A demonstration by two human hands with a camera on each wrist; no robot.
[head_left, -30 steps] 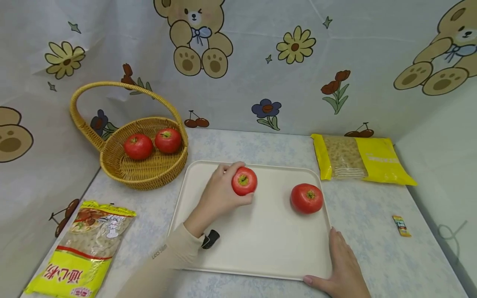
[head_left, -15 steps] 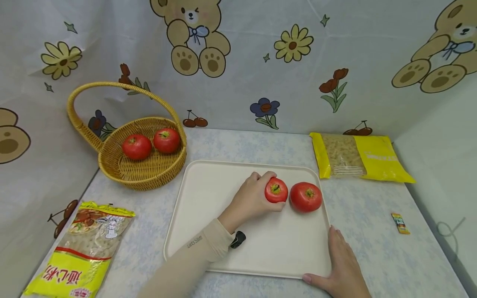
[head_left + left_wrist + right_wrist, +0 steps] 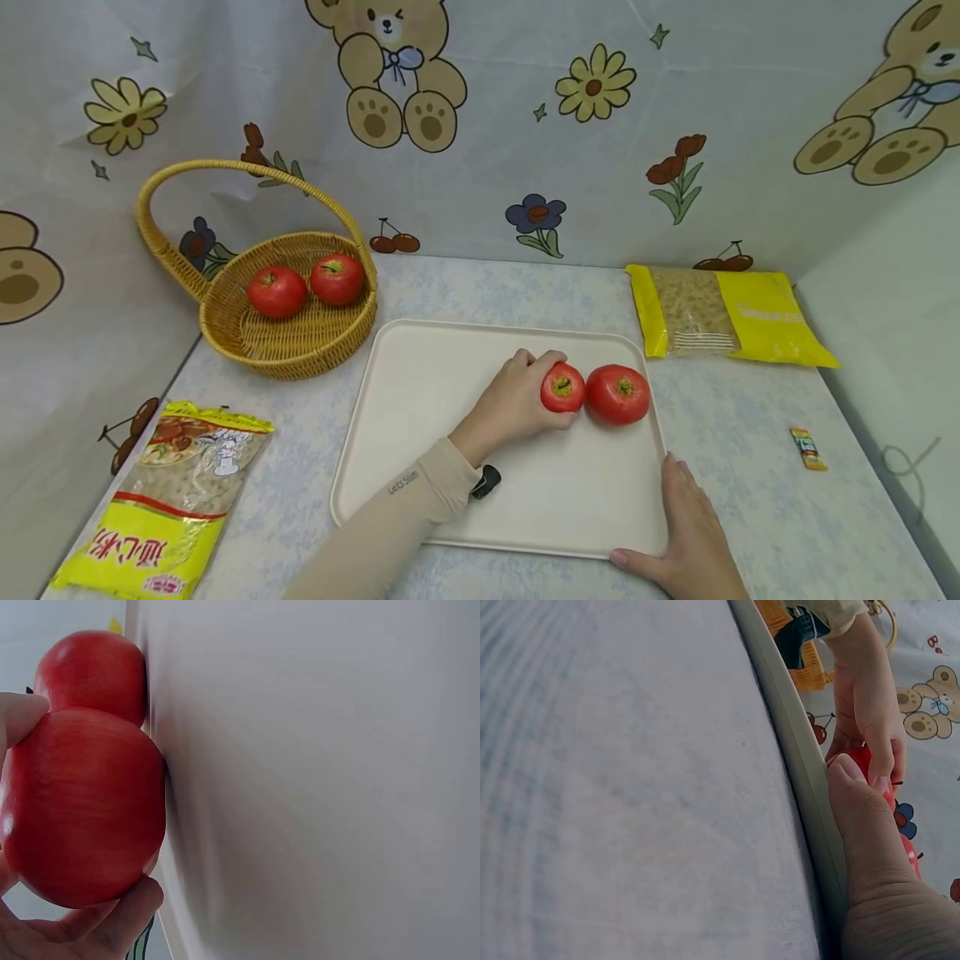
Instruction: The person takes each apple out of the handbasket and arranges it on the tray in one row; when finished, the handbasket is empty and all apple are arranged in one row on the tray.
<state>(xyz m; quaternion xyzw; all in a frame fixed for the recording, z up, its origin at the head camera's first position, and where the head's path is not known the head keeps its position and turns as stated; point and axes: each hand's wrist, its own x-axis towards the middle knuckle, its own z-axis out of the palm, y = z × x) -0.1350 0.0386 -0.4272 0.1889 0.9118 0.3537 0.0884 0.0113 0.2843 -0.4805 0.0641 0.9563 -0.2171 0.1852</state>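
Observation:
In the head view my left hand (image 3: 506,408) grips a red apple (image 3: 562,388) from its left side, low over the right part of a cream tray (image 3: 540,500). Just to the right sits a second red apple (image 3: 618,395), and the two look to be touching. The left wrist view has the held apple (image 3: 86,810) close up, fingers and thumb around it, the other apple (image 3: 94,675) behind. My right hand (image 3: 693,533) lies against the tray's front right corner, fingers straight along the right edge, thumb at the front edge.
A wicker basket (image 3: 292,367) with two red apples stands at the back left. A yellow pasta bag (image 3: 765,317) lies at the back right, another bag (image 3: 161,508) at the front left. A small yellow packet (image 3: 807,448) lies to the right.
My left hand has moved right across the tray with its apple, up beside the second apple. The right hand has stayed at the tray's corner.

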